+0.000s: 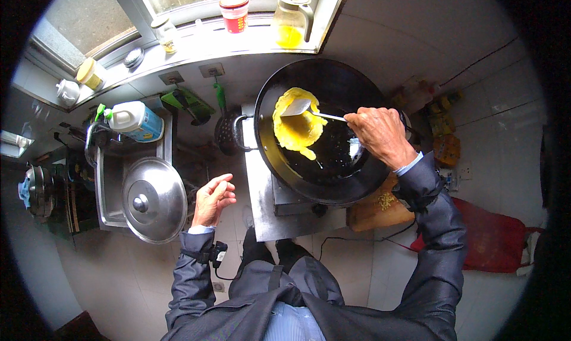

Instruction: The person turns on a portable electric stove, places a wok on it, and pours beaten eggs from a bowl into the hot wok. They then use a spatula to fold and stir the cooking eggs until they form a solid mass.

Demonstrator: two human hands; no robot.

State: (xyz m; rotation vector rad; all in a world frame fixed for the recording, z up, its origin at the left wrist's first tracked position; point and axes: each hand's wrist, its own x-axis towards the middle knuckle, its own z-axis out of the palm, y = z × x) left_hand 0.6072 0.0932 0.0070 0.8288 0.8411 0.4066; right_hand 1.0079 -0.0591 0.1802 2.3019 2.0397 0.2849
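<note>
Egg frying in a wok, spatula in the right hand.

Right hand (380, 136) grips the thin handle of a metal spatula (297, 107), its blade resting on the yellow fried egg (297, 127) at the left side of the round black wok (324, 130). Left hand (213, 199) hangs empty, fingers loosely curled, just beside a domed steel lid (153, 199) over the sink (107, 180).

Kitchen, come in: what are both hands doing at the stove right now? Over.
Right hand shut on spatula, blade on the yellow egg in the black wok. Left hand open, empty, hovering near steel lid. Nothing blocking.
</note>
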